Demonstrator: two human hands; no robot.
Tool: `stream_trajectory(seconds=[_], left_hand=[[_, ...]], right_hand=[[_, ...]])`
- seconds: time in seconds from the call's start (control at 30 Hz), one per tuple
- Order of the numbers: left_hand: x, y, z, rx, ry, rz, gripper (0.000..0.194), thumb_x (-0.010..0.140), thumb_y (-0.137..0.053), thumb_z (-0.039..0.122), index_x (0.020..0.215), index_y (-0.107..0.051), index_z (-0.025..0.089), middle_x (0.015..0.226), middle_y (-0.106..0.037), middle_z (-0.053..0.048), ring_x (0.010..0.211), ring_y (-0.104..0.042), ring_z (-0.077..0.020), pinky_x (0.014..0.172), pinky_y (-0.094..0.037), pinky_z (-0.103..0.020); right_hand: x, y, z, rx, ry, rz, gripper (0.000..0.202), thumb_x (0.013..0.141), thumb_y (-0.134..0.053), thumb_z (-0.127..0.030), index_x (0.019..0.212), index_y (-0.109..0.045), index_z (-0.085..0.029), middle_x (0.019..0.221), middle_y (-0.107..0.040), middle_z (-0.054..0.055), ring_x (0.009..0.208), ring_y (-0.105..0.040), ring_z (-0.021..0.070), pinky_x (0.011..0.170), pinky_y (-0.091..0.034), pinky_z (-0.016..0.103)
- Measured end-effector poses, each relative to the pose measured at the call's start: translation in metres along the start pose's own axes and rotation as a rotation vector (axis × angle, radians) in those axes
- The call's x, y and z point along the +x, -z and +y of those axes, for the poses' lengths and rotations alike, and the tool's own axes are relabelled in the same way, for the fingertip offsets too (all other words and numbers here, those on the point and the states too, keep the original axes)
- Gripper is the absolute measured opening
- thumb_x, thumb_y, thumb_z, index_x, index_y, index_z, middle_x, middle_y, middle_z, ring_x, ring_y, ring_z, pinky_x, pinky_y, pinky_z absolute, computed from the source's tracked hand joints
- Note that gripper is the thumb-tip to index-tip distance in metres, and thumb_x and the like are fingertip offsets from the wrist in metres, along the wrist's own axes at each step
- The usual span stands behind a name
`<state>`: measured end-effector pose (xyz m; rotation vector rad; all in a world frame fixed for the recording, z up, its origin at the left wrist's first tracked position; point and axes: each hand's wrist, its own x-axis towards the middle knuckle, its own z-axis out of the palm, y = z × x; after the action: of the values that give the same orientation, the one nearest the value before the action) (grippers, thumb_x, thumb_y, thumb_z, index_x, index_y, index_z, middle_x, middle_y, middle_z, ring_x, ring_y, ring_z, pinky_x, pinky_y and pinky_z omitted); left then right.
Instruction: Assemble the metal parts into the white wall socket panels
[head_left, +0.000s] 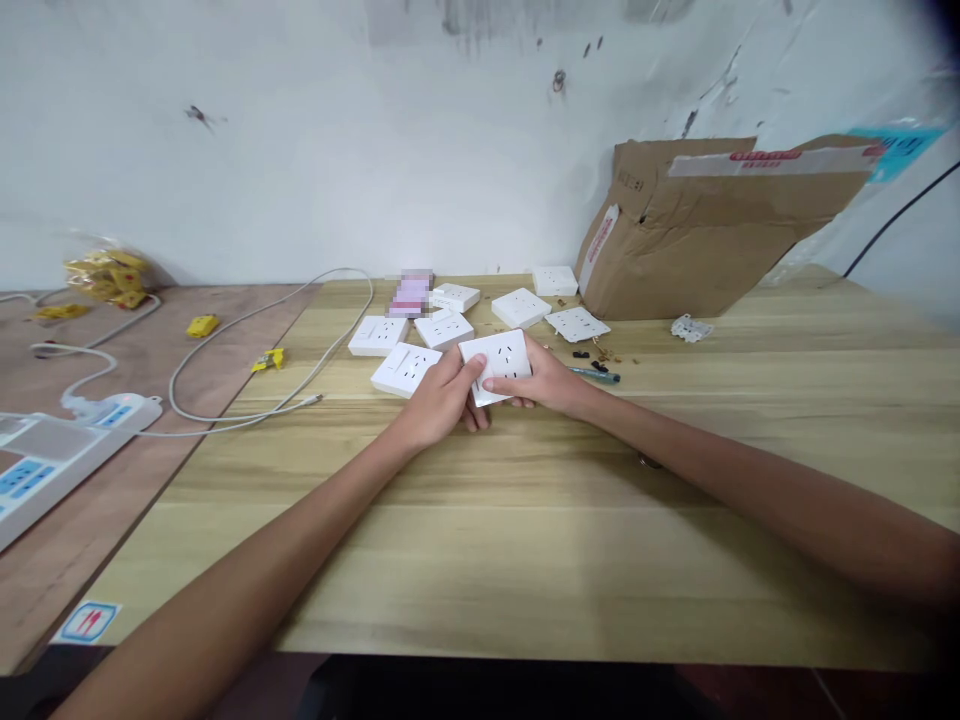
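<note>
At the middle of the frame, the left hand (442, 398) and right hand (551, 378) both grasp one white socket panel (498, 366), thumbs on its slotted face, held over the wooden counter (480, 560). Just beyond, more white socket units (378, 335) lie in a loose group on the counter. A pen (596, 375) rests beside the right hand. I see an open cardboard box (675, 240) standing at upper right, and a power strip (67, 450) at the left edge.
</note>
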<state>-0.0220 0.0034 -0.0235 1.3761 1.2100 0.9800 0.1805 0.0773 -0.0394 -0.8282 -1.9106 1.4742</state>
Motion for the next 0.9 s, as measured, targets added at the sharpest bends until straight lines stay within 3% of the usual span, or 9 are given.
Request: stream_trajectory(seconds=[0.2,0.3,0.4,0.47,0.63,0.77,0.9], left_hand=[[0.005,-0.004,-0.008,0.007,-0.05,-0.016,0.056,0.11,-0.044,0.079,0.107,-0.049,0.024,0.087,-0.077,-0.006,0.047,-0.06,-0.0115,0.037,-0.04,-0.023],[0.008,-0.005,-0.011,0.023,-0.071,0.021,0.054,0.112,-0.043,0.077,0.106,-0.049,0.023,0.084,-0.076,-0.005,0.044,-0.056,-0.0099,0.036,-0.035,-0.021],[0.01,-0.006,-0.016,0.038,-0.097,0.07,0.053,0.112,-0.042,0.076,0.108,-0.048,0.024,0.082,-0.075,-0.003,0.044,-0.056,-0.0108,0.036,-0.037,-0.021],[0.011,-0.006,-0.018,0.034,-0.114,0.062,0.053,0.112,-0.042,0.077,0.11,-0.048,0.024,0.083,-0.075,-0.003,0.045,-0.057,-0.0116,0.036,-0.039,-0.022],[0.014,-0.007,-0.019,-0.002,-0.12,0.051,0.054,0.111,-0.043,0.077,0.107,-0.048,0.024,0.08,-0.074,-0.003,0.044,-0.059,-0.0127,0.035,-0.037,-0.023],[0.013,-0.008,-0.018,0.046,-0.129,0.097,0.054,0.111,-0.044,0.077,0.108,-0.048,0.023,0.076,-0.074,-0.002,0.042,-0.056,-0.0119,0.037,-0.036,-0.023],[0.01,-0.008,-0.017,0.099,-0.142,0.13,0.054,0.111,-0.044,0.077,0.105,-0.048,0.024,0.071,-0.072,0.0,0.043,-0.058,-0.0134,0.041,-0.04,-0.025]], right_hand=[[-0.003,-0.003,-0.006,-0.047,-0.015,0.043,0.062,0.083,-0.094,-0.044,0.12,-0.048,-0.027,0.08,-0.071,-0.004,0.058,-0.063,0.0168,0.046,-0.048,0.031],[-0.003,-0.003,-0.006,-0.066,-0.026,0.038,0.065,0.082,-0.095,-0.044,0.123,-0.047,-0.027,0.089,-0.073,-0.001,0.07,-0.069,0.0212,0.056,-0.056,0.036],[-0.001,-0.003,-0.003,-0.092,0.051,0.099,0.064,0.081,-0.095,-0.041,0.124,-0.049,-0.027,0.108,-0.075,0.003,0.095,-0.075,0.0268,0.077,-0.065,0.044],[0.0,-0.002,0.001,-0.103,0.076,0.118,0.064,0.081,-0.095,-0.04,0.125,-0.049,-0.028,0.112,-0.074,0.004,0.102,-0.075,0.0287,0.084,-0.066,0.047],[0.002,-0.003,0.004,-0.027,0.021,0.047,0.068,0.082,-0.094,-0.044,0.127,-0.046,-0.027,0.101,-0.074,0.003,0.088,-0.075,0.0276,0.073,-0.065,0.045],[0.001,-0.003,0.001,-0.083,0.105,0.121,0.064,0.082,-0.093,-0.04,0.127,-0.049,-0.027,0.113,-0.074,0.005,0.104,-0.075,0.0288,0.085,-0.065,0.045],[0.0,-0.003,-0.001,-0.065,0.058,0.083,0.061,0.083,-0.091,-0.041,0.125,-0.049,-0.026,0.106,-0.074,0.004,0.098,-0.075,0.029,0.083,-0.065,0.046]])
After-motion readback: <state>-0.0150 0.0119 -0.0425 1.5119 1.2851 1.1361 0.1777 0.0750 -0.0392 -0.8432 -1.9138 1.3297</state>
